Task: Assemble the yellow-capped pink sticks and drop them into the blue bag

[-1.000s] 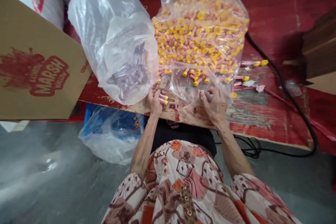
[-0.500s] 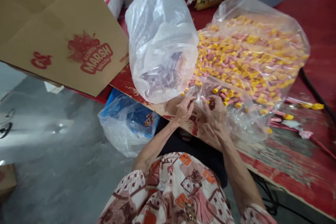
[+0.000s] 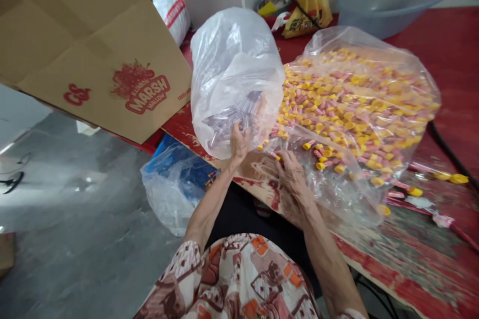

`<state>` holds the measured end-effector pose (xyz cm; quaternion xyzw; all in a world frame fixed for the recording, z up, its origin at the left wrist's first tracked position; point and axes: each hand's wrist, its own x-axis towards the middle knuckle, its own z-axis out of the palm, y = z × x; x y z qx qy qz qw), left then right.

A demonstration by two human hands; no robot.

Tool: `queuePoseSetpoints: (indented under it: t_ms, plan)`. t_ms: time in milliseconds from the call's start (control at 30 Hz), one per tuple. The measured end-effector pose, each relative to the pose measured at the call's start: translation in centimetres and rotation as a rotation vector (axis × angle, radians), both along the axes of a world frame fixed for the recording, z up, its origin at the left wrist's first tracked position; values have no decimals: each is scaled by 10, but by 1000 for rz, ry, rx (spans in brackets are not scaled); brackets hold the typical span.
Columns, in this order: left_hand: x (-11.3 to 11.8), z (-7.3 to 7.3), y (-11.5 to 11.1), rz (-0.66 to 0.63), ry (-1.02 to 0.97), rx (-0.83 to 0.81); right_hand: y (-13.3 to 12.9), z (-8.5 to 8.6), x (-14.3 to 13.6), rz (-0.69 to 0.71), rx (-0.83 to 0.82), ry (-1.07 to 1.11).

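Observation:
A white plastic bag (image 3: 235, 35) lies with its mouth toward me, and clear plastic tubes (image 3: 224, 124) show inside. My left hand (image 3: 239, 144) reaches into that mouth, fingers apart at the tubes; nothing is clearly held. Beside it, my right hand (image 3: 294, 172) rests low over the table edge, its fingers closed round a small pink piece with a yellow cap (image 3: 276, 156). To the right, a large clear bag (image 3: 337, 42) is full of pink pieces with yellow caps (image 3: 348, 122), some spilling at its opening.
A cardboard box (image 3: 90, 50) stands at the left on the red table (image 3: 456, 60). Below the edge hangs a blue container lined with clear plastic (image 3: 168, 184). Behind are a grey-blue basin (image 3: 392, 5) and a yellow bag (image 3: 310, 10). A black cable (image 3: 452, 152) lies right.
My left hand has left its place beside my right hand and moved up and left into the white bag's mouth, its fingers opening. The camera view has tilted up a little.

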<state>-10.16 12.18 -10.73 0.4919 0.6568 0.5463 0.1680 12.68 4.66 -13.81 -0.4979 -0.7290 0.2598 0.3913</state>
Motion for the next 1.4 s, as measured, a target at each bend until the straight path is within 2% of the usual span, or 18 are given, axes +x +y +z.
queuePoseSetpoints:
  t_ms: [100, 200, 300, 467, 533, 600, 700, 800, 933, 1233, 1400]
  plan:
    - [-2, -5, 22, 19, 34, -9, 3, -2, -4, -60, 13, 43]
    - [-5, -8, 27, 13, 26, -22, 6, -6, -6, -145, 26, 96]
    - [-13, -4, 23, -11, 6, -22, 8, -9, -7, -183, 24, 133]
    - [-25, 17, 1, -57, -113, -57, 9, 1, -7, -205, -77, 251]
    - [-25, 25, -15, -155, -164, -122, 9, 8, -6, -255, -154, 371]
    - [-22, 32, -33, -312, -214, -200, 10, 13, -6, -269, -245, 505]
    - [-14, 39, -52, -518, -252, -288, 12, 16, -8, -207, -338, 682]
    - [-4, 40, -58, -604, -292, -328, 13, 18, -10, -121, -396, 763]
    - [5, 35, -56, -589, -338, -355, 12, 20, -12, -27, -437, 794]
    - [18, 25, -61, -511, -533, -396, 15, 21, -8, -22, -470, 930]
    - [24, 22, -67, -547, -544, -396, 14, 23, -6, 50, -497, 994]
